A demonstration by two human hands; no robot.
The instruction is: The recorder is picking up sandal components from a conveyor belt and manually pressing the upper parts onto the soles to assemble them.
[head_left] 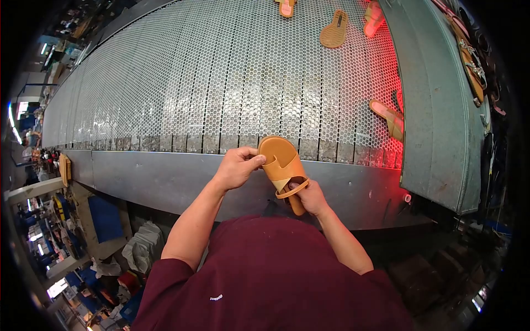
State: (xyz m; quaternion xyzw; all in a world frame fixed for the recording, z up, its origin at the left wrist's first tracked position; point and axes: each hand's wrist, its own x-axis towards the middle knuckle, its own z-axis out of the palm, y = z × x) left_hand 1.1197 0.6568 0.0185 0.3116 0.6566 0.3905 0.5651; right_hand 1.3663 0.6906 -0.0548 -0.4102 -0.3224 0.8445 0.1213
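Note:
A tan slide sandal (284,171) with a wide strap is held up in front of my body, above the conveyor's near metal edge. My left hand (238,167) pinches the sandal's edge next to the strap, thumb on top. From the other end, my right hand (310,197) grips the sandal near the strap opening, and some of its fingers are hidden inside or under it. Beyond the sandal lies the perforated conveyor belt (237,94).
On the belt to the right lie a tan sandal (389,118), an upturned sole (334,30) and further sandals (374,19) at the far end. A green metal housing (436,110) glowing red underneath borders the right side. More footwear (472,66) rests beyond it.

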